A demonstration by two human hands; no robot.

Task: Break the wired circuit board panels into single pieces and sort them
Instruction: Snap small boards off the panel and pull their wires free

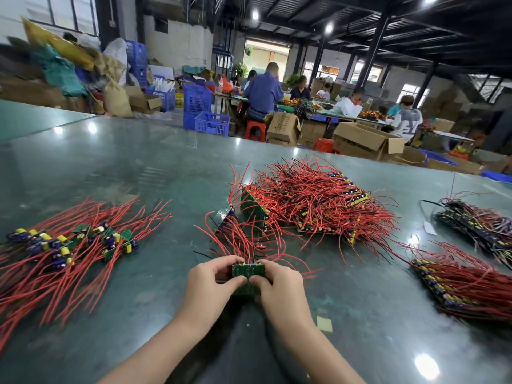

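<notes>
We hold one green board panel [247,278] near the front edge of the desk [138,167], solder side facing us, red wires running up and away from its top edge. Left hand [210,284] pinches the panel's left half, thumb on the face, fingers curled behind; right hand [277,282] grips the right half the same way, thumb tips nearly meeting at the middle of the board. Both hands are clamped on it, close together, panel lifted just off the desk. Just beyond the hands, two more panels [249,210] stand on edge, leaning together, wires spilling toward us. Behind and right of those sits the big pile of unbroken panels [318,200], a tangle of red wire with yellow and blue parts along the edges. Left of us lies the heap of single pieces [74,241]: small green boards with yellow and blue capacitors, wires fanned out. Far right we see a stacked row of panels [460,284], and another darker stack [476,225] beyond it. A small yellowish paper slip [324,324] lies on the desk by our right forearm. In the background, people sit at other tables among cardboard boxes [363,139] and blue crates [202,109].
</notes>
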